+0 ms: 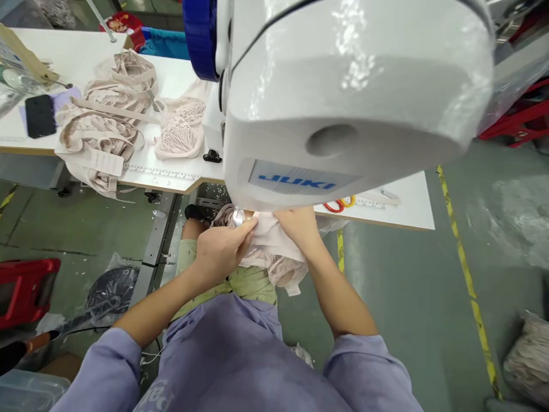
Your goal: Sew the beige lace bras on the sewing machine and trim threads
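Note:
A pale pink lace garment that looks like a bra [281,240] hangs over my lap, its upper edge under the head of a white JUKI sewing machine [351,131]. My left hand [223,250] is closed on the garment's left side, thumb and forefinger pinching the fabric. On the other side my right hand [299,228] grips the same cloth from above, with its fingertips partly hidden by the machine head. Beside my left fingers a small shiny metal part [239,216] shows. The needle area is out of sight behind the machine head.
A heap of similar pink lace garments [107,114] lies on the white table [171,66] at left, near a black phone [40,116] and a printed ruler strip [160,173]. Scissors with red and yellow handles [337,205] rest at the right edge. A red stool [28,292] stands lower left.

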Demonstrator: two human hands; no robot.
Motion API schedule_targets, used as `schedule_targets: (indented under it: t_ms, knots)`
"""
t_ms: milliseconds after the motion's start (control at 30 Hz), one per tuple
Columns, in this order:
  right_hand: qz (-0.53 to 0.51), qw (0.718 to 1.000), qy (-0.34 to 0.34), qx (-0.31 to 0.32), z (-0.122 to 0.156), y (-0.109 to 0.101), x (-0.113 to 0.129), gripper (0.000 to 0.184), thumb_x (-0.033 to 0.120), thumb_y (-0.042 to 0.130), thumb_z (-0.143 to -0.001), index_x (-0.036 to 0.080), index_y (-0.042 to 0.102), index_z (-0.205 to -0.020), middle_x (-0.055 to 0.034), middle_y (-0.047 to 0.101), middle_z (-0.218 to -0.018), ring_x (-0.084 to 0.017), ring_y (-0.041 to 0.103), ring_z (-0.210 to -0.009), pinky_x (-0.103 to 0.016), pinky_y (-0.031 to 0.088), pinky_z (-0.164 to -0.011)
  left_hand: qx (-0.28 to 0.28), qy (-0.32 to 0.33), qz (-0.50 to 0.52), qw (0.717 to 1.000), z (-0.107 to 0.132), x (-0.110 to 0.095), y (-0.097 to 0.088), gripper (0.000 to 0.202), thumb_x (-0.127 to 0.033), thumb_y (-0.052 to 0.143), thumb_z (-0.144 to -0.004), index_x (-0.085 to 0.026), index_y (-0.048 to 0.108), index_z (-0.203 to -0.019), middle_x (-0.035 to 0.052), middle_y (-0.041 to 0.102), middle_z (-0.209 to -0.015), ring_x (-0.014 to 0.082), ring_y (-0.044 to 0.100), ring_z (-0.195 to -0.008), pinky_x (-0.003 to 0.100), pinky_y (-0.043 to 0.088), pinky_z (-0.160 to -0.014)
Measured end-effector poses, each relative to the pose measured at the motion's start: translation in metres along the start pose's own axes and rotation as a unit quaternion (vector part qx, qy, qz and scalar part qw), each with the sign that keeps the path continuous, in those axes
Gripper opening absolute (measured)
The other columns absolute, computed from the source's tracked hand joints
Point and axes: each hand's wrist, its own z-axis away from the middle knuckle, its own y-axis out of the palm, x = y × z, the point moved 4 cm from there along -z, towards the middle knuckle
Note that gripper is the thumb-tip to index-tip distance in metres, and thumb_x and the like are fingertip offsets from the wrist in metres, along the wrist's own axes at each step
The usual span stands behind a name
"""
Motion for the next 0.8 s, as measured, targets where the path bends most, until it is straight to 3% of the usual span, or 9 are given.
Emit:
schedule_targets:
  t_ms: [200,600,800]
  knots:
    - [0.097,0.994,-0.047,0.028,-0.021,0.006,-0.01,0.018,0.033,0.053,-0.082,0.021,0.061,-0.072,-0.0074,0.068,-0.073,-0.026,0.063,-0.078,-0.035,0.052,-0.074,-0.007,0.012,-0.041,0.999,-0.006,0.0,-0.006,0.039,-0.031,0.039,-0.105,-0.02,0.076,-0.112,-0.0005,0.064,-0.052,0.0123,0.055,-0.048,0.029,0.026,-0.05]
    - [0.102,0.994,-0.048,0.011,-0.021,0.004,-0.004,0.019,0.027,0.05,-0.083,0.02,0.067,-0.088,-0.009,0.072,-0.09,-0.029,0.065,-0.092,-0.04,0.054,-0.084,-0.023,0.025,-0.029,0.999,-0.008,0.0,-0.008,0.031,-0.026,0.047,-0.102,-0.016,0.075,-0.109,-0.0027,0.059,-0.049,0.0121,0.052,-0.045,0.03,0.025,-0.048]
    - [0.103,0.994,-0.028,0.023,-0.025,0.007,-0.008,0.018,0.029,0.05,-0.081,0.021,0.065,-0.077,-0.0081,0.071,-0.079,-0.026,0.064,-0.078,-0.037,0.055,-0.074,-0.024,0.018,-0.034,0.999,-0.007,0.002,-0.006,0.03,-0.029,0.046,-0.102,-0.019,0.074,-0.11,-0.0027,0.062,-0.051,0.0122,0.055,-0.047,0.029,0.028,-0.049]
